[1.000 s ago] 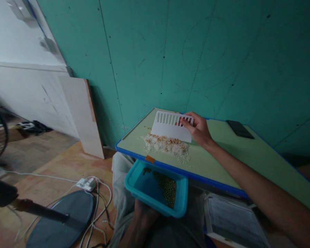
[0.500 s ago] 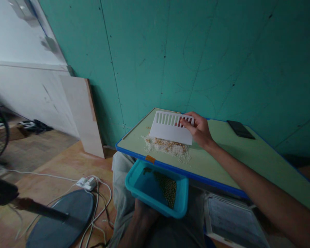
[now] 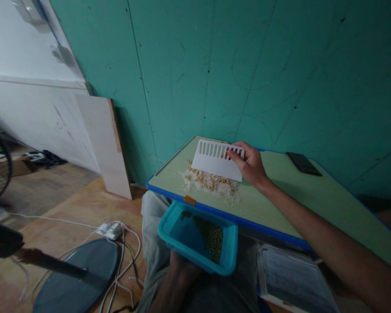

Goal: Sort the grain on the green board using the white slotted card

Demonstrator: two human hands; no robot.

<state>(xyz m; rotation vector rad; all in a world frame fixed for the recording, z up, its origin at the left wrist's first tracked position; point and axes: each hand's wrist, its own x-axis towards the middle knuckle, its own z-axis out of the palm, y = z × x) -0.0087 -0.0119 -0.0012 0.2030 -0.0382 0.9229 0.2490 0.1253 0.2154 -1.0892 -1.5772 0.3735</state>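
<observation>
Single head-height view, forward and down across the nearby table (image 3: 260, 203)

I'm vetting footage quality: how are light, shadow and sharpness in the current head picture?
Head view: dim light, brightest on the white wall, upper left; head view: the left hand under the blue tub lies in shadow; head view: the white grains look soft, while the white scraper in the right hand is clearer.

A pale board (image 3: 107, 150) stands beside the green wall (image 3: 179, 65), a power strip (image 3: 113, 232) on the floor (image 3: 74, 204)
</observation>
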